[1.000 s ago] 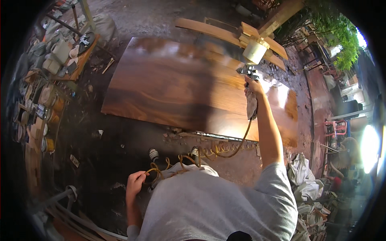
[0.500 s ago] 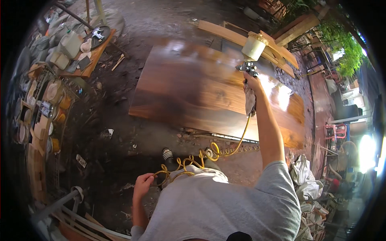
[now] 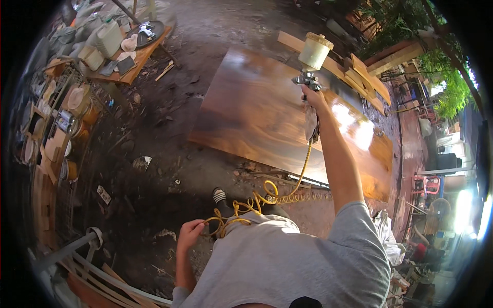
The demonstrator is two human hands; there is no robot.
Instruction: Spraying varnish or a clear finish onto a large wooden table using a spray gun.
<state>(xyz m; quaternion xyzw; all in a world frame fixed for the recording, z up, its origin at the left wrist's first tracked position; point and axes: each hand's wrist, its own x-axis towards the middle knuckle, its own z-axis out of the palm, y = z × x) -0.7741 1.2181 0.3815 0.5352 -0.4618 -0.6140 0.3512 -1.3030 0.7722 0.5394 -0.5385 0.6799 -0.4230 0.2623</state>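
Observation:
My right hand [image 3: 314,96] is closed round the handle of a spray gun [image 3: 308,80], held out at arm's length above a large glossy wooden panel [image 3: 251,113]. A pale, stained paint cup [image 3: 315,51] sits on top of the gun. Below the grip hangs a greyish rag [image 3: 311,123]. From the handle a coiled yellow air hose [image 3: 305,167] runs down and back past my waist. Low at my left side, my left hand [image 3: 191,233] pinches the hose's near loops. The panel shows a wet-looking shine on its right part.
Long boards [image 3: 334,69] lie beyond the panel. On the left, a small wooden table [image 3: 128,77] carries a jug [image 3: 109,38] and a second spray gun [image 3: 146,30]. A cluttered rack [image 3: 56,138] stands nearer me. A red chair [image 3: 425,185] and a fan [image 3: 439,209] are at the right.
My view has shifted, so the panel sits farther right in it. The spray gun has moved leftward relative to the panel, toward its middle. My left hand keeps hold of the hose.

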